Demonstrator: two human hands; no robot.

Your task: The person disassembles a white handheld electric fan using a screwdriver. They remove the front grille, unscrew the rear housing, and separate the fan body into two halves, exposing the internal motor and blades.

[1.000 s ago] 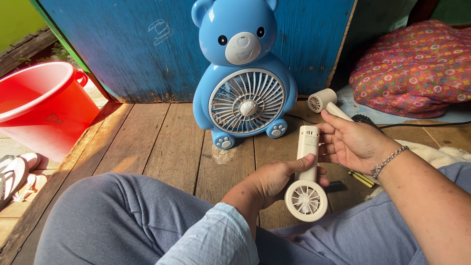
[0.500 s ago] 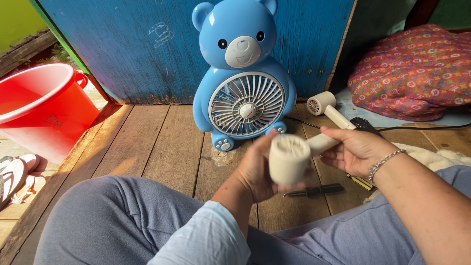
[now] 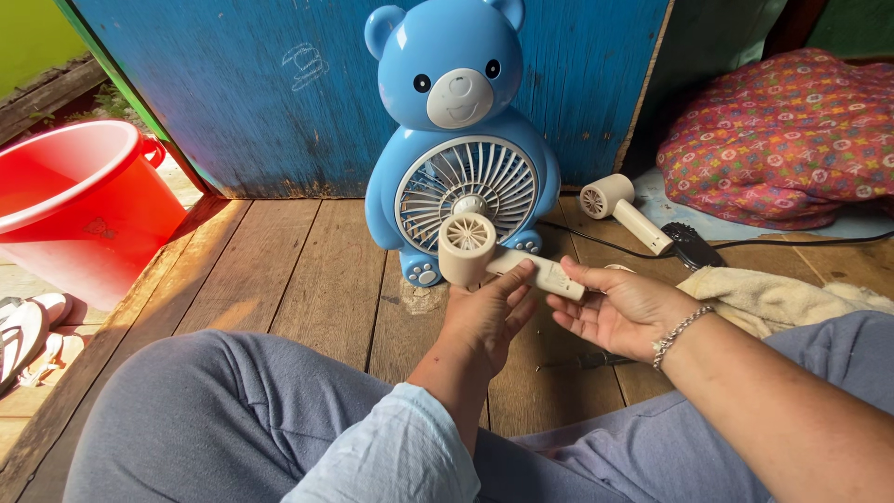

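Note:
A small cream hand-held fan (image 3: 467, 246) is held over the wooden floor, its round head pointing left and up in front of the blue bear-shaped fan (image 3: 456, 140). My left hand (image 3: 489, 321) grips it just behind the head, with the thumb lying over the handle. My right hand (image 3: 619, 307), with a bracelet on its wrist, holds the far end of the handle in its fingers. Both hands are above my lap in grey trousers.
A second cream hand-held fan (image 3: 615, 210) lies on the floor by a black cable. A red bucket (image 3: 74, 200) stands at the left, sandals (image 3: 23, 335) below it. At the right are a patterned cushion (image 3: 782, 140), a beige towel (image 3: 773, 293) and a dark tool (image 3: 596, 359).
The hand-held fan has been turned over: its head was low near my lap and now sits higher at the left. My left hand moved from the head to just behind it.

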